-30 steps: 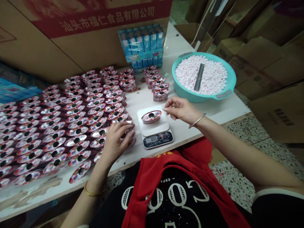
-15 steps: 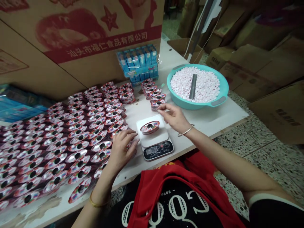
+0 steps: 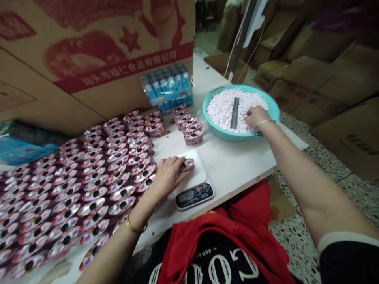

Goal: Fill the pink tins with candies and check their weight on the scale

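Observation:
My left hand (image 3: 169, 172) is closed around one end of a small oval packet (image 3: 187, 164) with a red rim and a dark hole in its top. That packet is over the white plate of a digital kitchen scale (image 3: 194, 196). Over in the turquoise basin (image 3: 226, 137), my right hand (image 3: 257, 117) dips its curled fingertips among small white candies (image 3: 220, 106); what they pinch is hidden. A grey metal bar (image 3: 235, 113) lies on the candies, left of that hand.
Many oval packets (image 3: 94, 193) stand in rows on the left of the white table (image 3: 231, 165), with a short row (image 3: 192, 128) behind the scale. Blue boxes in clear wrap (image 3: 168, 88) stand against a large carton (image 3: 97, 51). More cartons (image 3: 314, 79) lie at right.
My left hand has moved from beside the scale onto the packet. My right hand has left the short packet row and gone right into the basin.

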`<action>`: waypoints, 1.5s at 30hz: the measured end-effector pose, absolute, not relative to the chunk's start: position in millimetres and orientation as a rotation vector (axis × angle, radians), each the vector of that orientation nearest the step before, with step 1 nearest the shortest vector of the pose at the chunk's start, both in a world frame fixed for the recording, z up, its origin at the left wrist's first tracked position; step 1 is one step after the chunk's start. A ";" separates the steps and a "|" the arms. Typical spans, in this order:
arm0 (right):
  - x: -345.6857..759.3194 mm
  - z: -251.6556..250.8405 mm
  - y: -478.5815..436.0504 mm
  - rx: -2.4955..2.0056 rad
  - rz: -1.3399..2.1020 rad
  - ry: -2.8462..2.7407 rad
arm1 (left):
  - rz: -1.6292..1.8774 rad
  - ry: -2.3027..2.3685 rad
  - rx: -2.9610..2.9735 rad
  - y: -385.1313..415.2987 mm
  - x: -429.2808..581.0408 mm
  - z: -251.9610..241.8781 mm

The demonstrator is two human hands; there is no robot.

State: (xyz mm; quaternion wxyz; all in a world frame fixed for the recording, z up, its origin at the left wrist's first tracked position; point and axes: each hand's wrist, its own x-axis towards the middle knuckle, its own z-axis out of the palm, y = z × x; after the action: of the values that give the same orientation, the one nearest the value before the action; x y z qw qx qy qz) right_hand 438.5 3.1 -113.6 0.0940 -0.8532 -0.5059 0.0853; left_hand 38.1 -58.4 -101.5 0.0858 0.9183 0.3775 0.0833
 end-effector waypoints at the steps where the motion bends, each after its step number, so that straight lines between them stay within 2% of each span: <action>1: 436.2 -116.7 4.6 -2.525 0.221 -1.483 | 0.229 1.104 2.765 -53.9 47.0 -101.6; 7: 430.4 -123.1 0.6 -2.444 0.132 -1.457 | 0.402 1.002 2.867 -18.5 116.1 -105.2; 13: 436.4 -133.5 -6.0 -2.092 0.170 -1.115 | 0.280 1.112 2.950 9.7 151.4 -126.4; 17: 441.3 -130.6 -3.6 -1.520 0.562 -0.590 | 0.517 1.291 2.877 38.3 115.7 -120.6; 21: 445.0 -114.2 -4.8 -1.198 0.901 -0.411 | 0.567 1.582 2.761 70.7 65.7 -107.9; 25: 438.9 -99.6 -13.9 -0.900 1.101 -0.198 | 0.419 1.303 2.890 73.5 51.0 -107.9; 27: 434.1 -96.0 -19.4 -0.867 1.112 -0.151 | 0.375 1.345 2.934 68.8 51.6 -109.9; 31: 426.9 -94.8 -29.9 -0.912 1.155 -0.169 | 0.284 1.979 2.783 74.8 39.0 -111.2; 33: 421.4 -94.6 -35.7 -0.950 1.159 -0.208 | 0.133 2.131 2.715 84.2 26.1 -110.7; 37: 395.8 -90.1 -54.0 -1.025 1.157 -0.344 | -0.037 2.053 2.809 98.9 9.5 -111.9; 45: 321.8 -104.9 -113.5 -1.080 1.489 -0.506 | 0.032 1.890 2.873 94.4 16.9 -102.7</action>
State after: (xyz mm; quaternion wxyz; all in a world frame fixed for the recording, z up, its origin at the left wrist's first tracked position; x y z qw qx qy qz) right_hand 321.8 -113.5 -104.9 0.5784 -0.4619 -0.2165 0.6366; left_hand 16.9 94.4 -102.7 -0.1484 0.8262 0.5435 0.0091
